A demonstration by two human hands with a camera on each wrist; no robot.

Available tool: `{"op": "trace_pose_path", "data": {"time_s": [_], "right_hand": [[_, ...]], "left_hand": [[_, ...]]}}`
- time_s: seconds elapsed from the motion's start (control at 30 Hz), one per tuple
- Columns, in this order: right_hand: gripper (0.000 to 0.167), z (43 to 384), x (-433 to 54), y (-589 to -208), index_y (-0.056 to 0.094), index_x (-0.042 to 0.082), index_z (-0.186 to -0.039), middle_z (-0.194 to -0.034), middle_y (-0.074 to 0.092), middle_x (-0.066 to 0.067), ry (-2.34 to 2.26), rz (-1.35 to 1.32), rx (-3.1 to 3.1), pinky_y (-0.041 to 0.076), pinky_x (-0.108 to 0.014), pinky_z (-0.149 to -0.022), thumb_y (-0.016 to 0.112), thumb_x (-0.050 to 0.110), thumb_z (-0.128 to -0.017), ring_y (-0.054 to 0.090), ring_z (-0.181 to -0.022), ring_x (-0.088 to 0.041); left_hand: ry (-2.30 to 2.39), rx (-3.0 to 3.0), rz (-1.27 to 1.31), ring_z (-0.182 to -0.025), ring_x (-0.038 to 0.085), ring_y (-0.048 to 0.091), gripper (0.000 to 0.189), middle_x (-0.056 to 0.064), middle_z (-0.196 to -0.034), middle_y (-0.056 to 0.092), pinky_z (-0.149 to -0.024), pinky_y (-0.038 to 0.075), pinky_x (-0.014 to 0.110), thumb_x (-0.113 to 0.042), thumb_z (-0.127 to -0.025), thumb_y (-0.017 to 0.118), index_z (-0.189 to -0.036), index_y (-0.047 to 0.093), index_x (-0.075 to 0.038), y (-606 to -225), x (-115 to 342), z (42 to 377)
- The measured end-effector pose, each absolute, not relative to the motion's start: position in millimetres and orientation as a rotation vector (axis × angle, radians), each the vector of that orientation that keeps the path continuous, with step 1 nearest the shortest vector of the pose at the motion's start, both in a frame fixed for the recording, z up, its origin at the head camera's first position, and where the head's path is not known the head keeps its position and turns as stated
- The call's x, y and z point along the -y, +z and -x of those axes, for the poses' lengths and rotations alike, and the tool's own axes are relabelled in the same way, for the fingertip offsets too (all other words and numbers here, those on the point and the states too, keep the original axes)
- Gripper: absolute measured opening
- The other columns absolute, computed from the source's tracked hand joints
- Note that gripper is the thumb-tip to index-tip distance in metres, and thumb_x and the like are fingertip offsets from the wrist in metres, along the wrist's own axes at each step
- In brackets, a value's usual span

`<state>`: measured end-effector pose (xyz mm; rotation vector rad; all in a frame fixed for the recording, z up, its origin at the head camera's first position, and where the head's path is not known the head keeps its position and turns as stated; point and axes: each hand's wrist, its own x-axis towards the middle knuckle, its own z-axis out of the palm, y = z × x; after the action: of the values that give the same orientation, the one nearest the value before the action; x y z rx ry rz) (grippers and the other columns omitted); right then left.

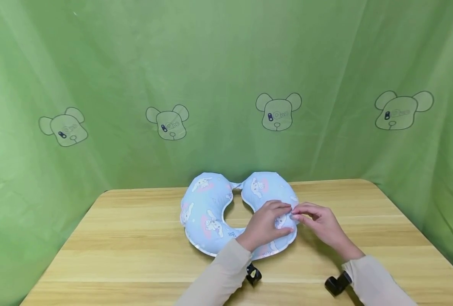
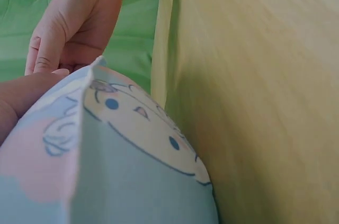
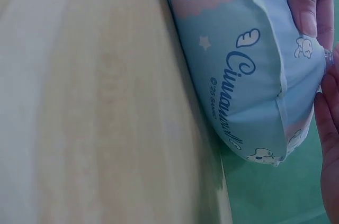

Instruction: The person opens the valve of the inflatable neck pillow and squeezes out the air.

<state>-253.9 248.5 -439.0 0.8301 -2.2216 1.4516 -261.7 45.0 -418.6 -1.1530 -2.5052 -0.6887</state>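
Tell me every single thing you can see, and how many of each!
Neck pillow: one, light blue with white characters and pink patches, on the table
Strap: one, light blue, between the pillow's two tips
Small clear piece: one, see-through, on the pillow's side at the right fingertips
Table: one, light wood, under the pillow
Cloth: green, behind and beside the table; I can't tell how many pieces
Bear-head drawings: four, dark outlines, in a row across the cloth
Wrist gadgets: two, black, one by each wrist
Sleeves: two, beige, on the arms
Left hand: one, bare, on the pillow
Right hand: one, bare, at the pillow's right edge
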Motion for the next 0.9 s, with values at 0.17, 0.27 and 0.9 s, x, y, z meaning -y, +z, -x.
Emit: {"op": "trace_pose_path", "data": {"time_s": [0.17,0.27,0.9], "right_hand": [[0.015,253.8,-247.0,-439.0,0.071,0.002,-0.093,-0.095,0.068,-0.015,1.484,-0.818,2.216,0.05,-0.015,-0.079,0.065,-0.007,-0.083,0.061,-0.094,-0.002],[0.015,253.7,-244.9,-439.0,0.071,0.001,-0.093,-0.095,0.068,-0.016,1.498,-0.81,2.214,0.051,-0.015,-0.078,0.065,-0.007,-0.083,0.062,-0.093,-0.002],[0.011,250.5,-236.5,-440.6,0.069,-0.003,-0.094,-0.093,0.07,0.007,1.573,-0.683,2.255,0.052,-0.019,-0.067,0.066,-0.003,-0.083,0.062,-0.081,-0.005]], "left_hand": [[-0.742,2.544,1.098,-0.116,0.012,0.053,0.051,-0.001,-0.123,0.063,-0.102,0.035,0.018,-0.035,-0.081,0.073,-0.125,0.061,-0.01,-416.5,-47.2,261.2],[-0.795,2.552,1.044,-0.109,0.01,0.056,0.047,-0.003,-0.116,0.066,-0.098,0.038,0.016,-0.033,-0.079,0.076,-0.12,0.065,-0.012,-415.3,-47.7,260.9],[-0.938,2.502,0.812,-0.081,0.0,0.064,0.022,-0.008,-0.086,0.073,-0.075,0.043,0.008,-0.032,-0.072,0.08,-0.088,0.077,-0.017,-424.0,-50.2,261.6]]}}
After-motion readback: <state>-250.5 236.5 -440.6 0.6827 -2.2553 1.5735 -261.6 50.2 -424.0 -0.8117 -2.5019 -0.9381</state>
